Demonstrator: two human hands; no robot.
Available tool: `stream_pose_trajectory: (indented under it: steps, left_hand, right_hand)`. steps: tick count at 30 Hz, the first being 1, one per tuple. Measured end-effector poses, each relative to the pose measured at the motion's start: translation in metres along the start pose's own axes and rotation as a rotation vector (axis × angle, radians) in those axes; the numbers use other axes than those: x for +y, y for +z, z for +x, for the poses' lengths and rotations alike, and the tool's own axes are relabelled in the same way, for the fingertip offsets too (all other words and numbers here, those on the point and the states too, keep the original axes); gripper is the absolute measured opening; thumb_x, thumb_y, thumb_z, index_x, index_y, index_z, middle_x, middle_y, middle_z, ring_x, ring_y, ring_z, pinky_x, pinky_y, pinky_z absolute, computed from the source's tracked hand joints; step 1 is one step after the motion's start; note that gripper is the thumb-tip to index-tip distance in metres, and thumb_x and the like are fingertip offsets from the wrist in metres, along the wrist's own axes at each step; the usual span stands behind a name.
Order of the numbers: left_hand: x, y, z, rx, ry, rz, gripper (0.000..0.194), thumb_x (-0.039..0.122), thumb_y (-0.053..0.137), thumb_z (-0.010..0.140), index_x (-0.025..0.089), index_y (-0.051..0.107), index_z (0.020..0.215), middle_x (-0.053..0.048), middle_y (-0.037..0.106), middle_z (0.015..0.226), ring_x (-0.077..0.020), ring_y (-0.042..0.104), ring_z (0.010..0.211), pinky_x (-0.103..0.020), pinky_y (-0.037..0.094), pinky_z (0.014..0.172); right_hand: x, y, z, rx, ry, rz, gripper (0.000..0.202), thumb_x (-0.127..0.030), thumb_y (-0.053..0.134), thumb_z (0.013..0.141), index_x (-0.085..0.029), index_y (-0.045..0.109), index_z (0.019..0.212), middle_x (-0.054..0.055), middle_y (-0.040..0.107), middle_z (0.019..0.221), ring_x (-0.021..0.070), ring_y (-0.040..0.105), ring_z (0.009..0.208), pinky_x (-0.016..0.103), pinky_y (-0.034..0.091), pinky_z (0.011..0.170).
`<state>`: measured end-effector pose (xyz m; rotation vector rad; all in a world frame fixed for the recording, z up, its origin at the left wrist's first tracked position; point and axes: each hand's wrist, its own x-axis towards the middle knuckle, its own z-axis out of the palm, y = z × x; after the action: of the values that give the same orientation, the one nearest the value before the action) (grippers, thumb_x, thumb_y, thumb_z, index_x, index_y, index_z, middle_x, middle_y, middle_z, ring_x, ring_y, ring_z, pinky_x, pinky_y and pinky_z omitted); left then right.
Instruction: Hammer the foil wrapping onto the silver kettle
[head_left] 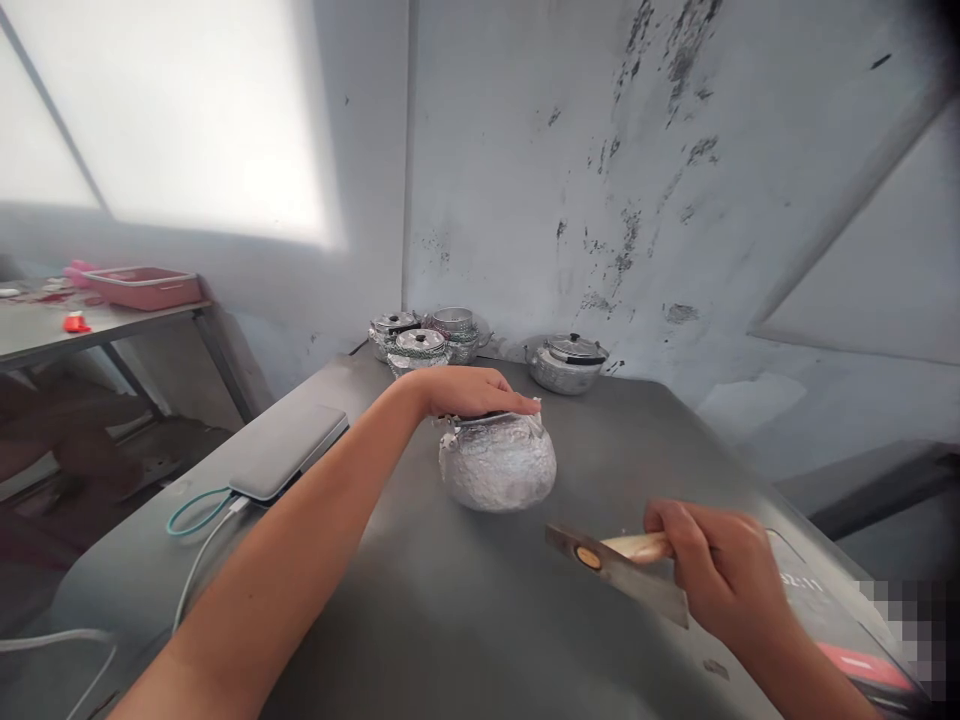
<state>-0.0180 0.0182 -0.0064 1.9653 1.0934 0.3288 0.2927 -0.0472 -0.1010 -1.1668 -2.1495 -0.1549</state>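
Wrapped firmly round its pale handle, our right hand holds a metal-headed hammer low over the table, apart from the pot. Beyond and left of that grip, our left hand lies palm-down across the top of a dented silver pot; whether its fingers pinch the rim we cannot tell. We judge the step in hand to be steadying the pot with the hammer ready; the next move calls for a firm hold and fingers clear of the head. The pot's contents are hidden by the hand. Farther beyond, we note two lidded pots beside an open-topped one, and another lidded pot to their right; we cannot see inside any.
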Motion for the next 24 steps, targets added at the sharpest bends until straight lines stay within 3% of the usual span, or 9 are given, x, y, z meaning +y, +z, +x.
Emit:
stream_pose_trajectory:
  steps: [5,10,16,20,24]
  left_hand:
    - [-0.006,-0.011,-0.007,-0.097,0.065,-0.182,0.036,0.055,0.063,0.084,0.020,0.070,0.086,0.000,0.059,0.082,-0.0127,0.048,0.070,-0.024,0.037,0.063]
    - [-0.010,-0.015,-0.004,-0.054,0.075,-0.207,0.026,0.043,0.067,0.082,0.023,0.072,0.097,0.000,0.062,0.102,-0.0141,0.051,0.081,-0.024,0.037,0.064]
    - [-0.011,-0.017,-0.006,-0.069,0.116,-0.181,0.026,0.043,0.066,0.084,0.022,0.074,0.097,-0.002,0.064,0.097,-0.0154,0.054,0.081,-0.025,0.039,0.065]
    - [-0.012,-0.017,-0.007,-0.097,0.109,-0.214,0.026,0.041,0.067,0.083,0.022,0.075,0.099,-0.002,0.068,0.101,-0.0188,0.060,0.090,-0.028,0.044,0.076]
    - [-0.012,-0.018,-0.007,-0.096,0.118,-0.161,0.027,0.042,0.066,0.083,0.022,0.074,0.099,-0.002,0.068,0.095,-0.0164,0.058,0.082,-0.027,0.042,0.071]
  right_hand:
    - [0.002,0.000,-0.001,-0.009,0.008,-0.003,0.042,-0.030,0.032,0.099,-0.022,0.034,0.057,-0.005,0.034,0.045,0.0104,0.035,0.041,0.027,0.027,0.048]
    - [0.001,0.000,0.002,0.003,0.005,-0.017,0.044,-0.032,0.030,0.099,-0.022,0.029,0.056,-0.005,0.030,0.047,0.0099,0.032,0.041,0.027,0.025,0.046]
    - [0.004,0.004,0.001,0.005,0.028,-0.022,0.044,-0.035,0.029,0.099,-0.022,0.029,0.057,-0.005,0.031,0.047,0.0096,0.030,0.043,0.027,0.024,0.048]
    - [0.004,0.004,0.000,-0.002,0.033,-0.036,0.045,-0.035,0.029,0.099,-0.022,0.030,0.056,-0.005,0.032,0.046,0.0099,0.031,0.043,0.027,0.024,0.048]
    - [0.002,0.002,0.002,-0.006,0.022,-0.057,0.045,-0.034,0.030,0.098,-0.021,0.030,0.055,-0.005,0.034,0.043,0.0093,0.033,0.041,0.026,0.025,0.047]
